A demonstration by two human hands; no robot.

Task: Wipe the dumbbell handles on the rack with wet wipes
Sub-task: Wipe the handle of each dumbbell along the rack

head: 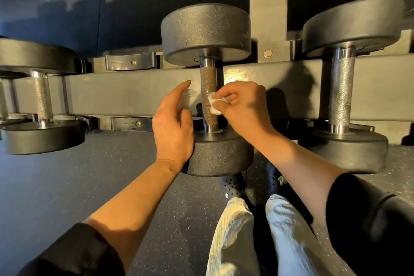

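I look down from the head camera at the rack (139, 94), a long dark beam that crosses the whole view from left to right; three dumbbells lie across it, each with one head beyond the beam and one head on my side. The middle dumbbell (206, 33) is the one in front of me; its near head sits low in the centre, just above the two dark shoes (231, 184) on the speckled floor (67, 175). The right dumbbell (349, 29) has a bright knurled handle; the left dumbbell (40, 136) is partly cut by the edge of the view.

The handle of the middle dumbbell (208, 83) is brownish and knurled, with shiny collars at both ends; it runs over the beam between the two heads.

My left hand (173, 123) is just beside this handle on its left side; the fingers are nearly straight and a little spread, and it holds nothing; the heel of the hand is over the edge of the near head.

My right hand (244, 110) comes from the right side; its fingers are curled and pinch the wet wipe (214, 104), a small crumpled white piece; the wipe touches the right side of the handle, about in the lower half of the knurled part.
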